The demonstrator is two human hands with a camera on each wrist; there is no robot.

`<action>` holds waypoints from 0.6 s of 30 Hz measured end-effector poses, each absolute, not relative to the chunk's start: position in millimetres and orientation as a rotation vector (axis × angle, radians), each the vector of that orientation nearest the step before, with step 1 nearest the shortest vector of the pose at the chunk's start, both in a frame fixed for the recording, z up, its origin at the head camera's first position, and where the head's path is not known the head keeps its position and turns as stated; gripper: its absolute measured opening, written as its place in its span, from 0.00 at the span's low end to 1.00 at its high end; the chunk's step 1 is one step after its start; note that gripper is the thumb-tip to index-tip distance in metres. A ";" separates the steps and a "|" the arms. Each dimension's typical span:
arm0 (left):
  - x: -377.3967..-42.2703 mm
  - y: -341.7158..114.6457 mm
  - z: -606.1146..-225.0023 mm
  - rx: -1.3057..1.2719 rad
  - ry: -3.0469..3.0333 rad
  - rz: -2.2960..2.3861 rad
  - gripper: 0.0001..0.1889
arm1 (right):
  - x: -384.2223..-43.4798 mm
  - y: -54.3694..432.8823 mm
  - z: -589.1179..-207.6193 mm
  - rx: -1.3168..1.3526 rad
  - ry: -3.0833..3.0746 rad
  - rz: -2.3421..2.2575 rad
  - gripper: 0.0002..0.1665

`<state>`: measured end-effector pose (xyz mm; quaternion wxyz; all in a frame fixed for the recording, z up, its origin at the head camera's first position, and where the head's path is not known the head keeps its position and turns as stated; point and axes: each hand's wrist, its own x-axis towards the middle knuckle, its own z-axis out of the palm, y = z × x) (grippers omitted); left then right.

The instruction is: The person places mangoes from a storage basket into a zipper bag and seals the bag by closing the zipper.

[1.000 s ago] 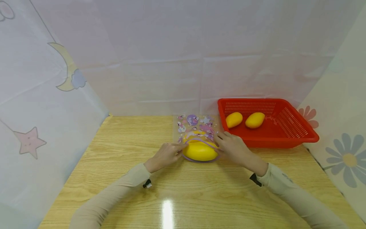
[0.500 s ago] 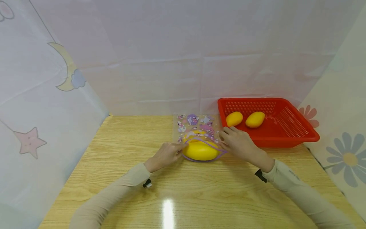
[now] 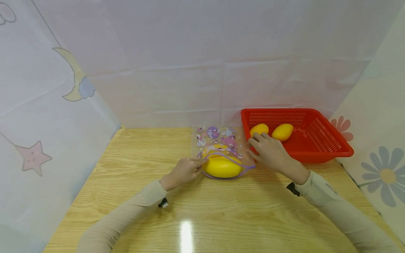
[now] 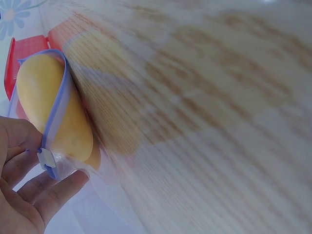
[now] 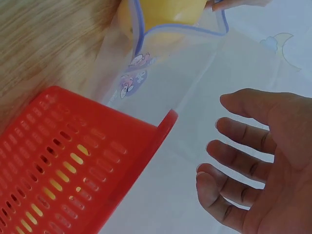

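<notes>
A clear zip bag (image 3: 212, 132) with purple and pink cartoon prints lies flat on the table. One yellow mango (image 3: 223, 167) sits in its purple-edged mouth, and another shows through the film behind it. My left hand (image 3: 184, 171) pinches the left corner of the mouth, where the left wrist view shows a white slider (image 4: 47, 158). Beyond the bag's right corner, my right hand (image 3: 270, 153) hovers at the near left of the red basket (image 3: 303, 157). In the right wrist view, the fingers of that hand (image 5: 273, 161) are spread and loosely bent, holding nothing.
Inside the red basket lie two more mangoes, the left one (image 3: 259, 129) partly behind my right fingers, the other mango (image 3: 282, 132) beside it. A printed cloth wall (image 3: 177, 102) stands behind the wooden table (image 3: 142, 147).
My right hand has let go of the bag's right corner and moved right toward the basket. The freed corner now sticks out to a point. My left hand has stayed put.
</notes>
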<state>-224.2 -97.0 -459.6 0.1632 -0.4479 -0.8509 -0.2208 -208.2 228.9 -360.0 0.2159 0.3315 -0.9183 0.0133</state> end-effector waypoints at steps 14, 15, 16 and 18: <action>-224.0 -96.4 -460.3 -1.288 -2.421 -0.631 0.18 | -221.6 244.5 -362.9 0.874 -2.594 0.112 0.14; -223.9 -96.4 -460.3 -1.289 -2.421 -0.629 0.18 | -222.5 245.6 -363.0 0.869 -2.600 0.116 0.14; -223.9 -96.5 -460.3 -1.289 -2.421 -0.628 0.18 | -223.6 246.6 -363.3 0.864 -2.606 0.113 0.14; -223.8 -96.5 -460.2 -1.289 -2.418 -0.628 0.18 | -225.5 248.3 -363.2 0.847 -2.628 0.114 0.14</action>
